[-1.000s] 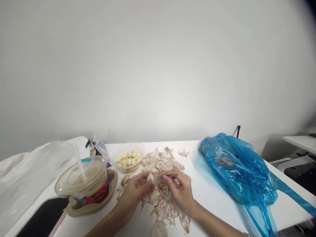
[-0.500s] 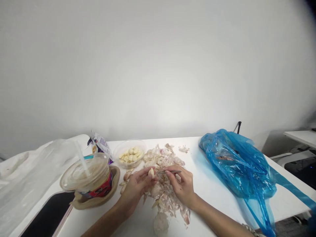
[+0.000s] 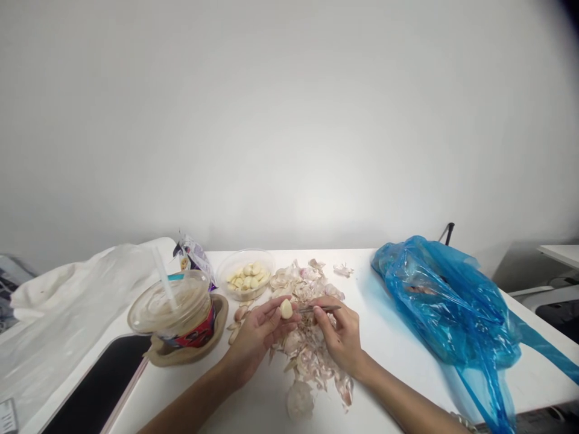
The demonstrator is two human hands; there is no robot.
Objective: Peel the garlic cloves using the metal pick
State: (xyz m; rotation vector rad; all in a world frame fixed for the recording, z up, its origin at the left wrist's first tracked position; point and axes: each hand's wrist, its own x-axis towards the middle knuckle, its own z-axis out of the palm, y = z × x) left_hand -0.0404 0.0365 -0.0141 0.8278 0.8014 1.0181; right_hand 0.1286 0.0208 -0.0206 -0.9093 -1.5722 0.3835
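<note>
Between the fingers of my left hand is a pale garlic clove, its smooth side facing me. My right hand is closed around a thin, pointed metal tool, perhaps a small knife; its tip points left at the clove. Beneath and behind both hands spreads a heap of papery garlic skins. Unpeeled cloves lie just left of the heap, partly covered by my left hand. A clear plastic bowl behind them holds several peeled cloves.
On the left, a lidded drink cup with a straw sits in a cardboard holder, beside a dark phone or tablet. A snack packet stands behind it. A blue plastic bag occupies the table's right side.
The clove has been turned in my left hand and now shows a broader, rounder face. The whole view has shifted slightly, with the table things appearing further right.
</note>
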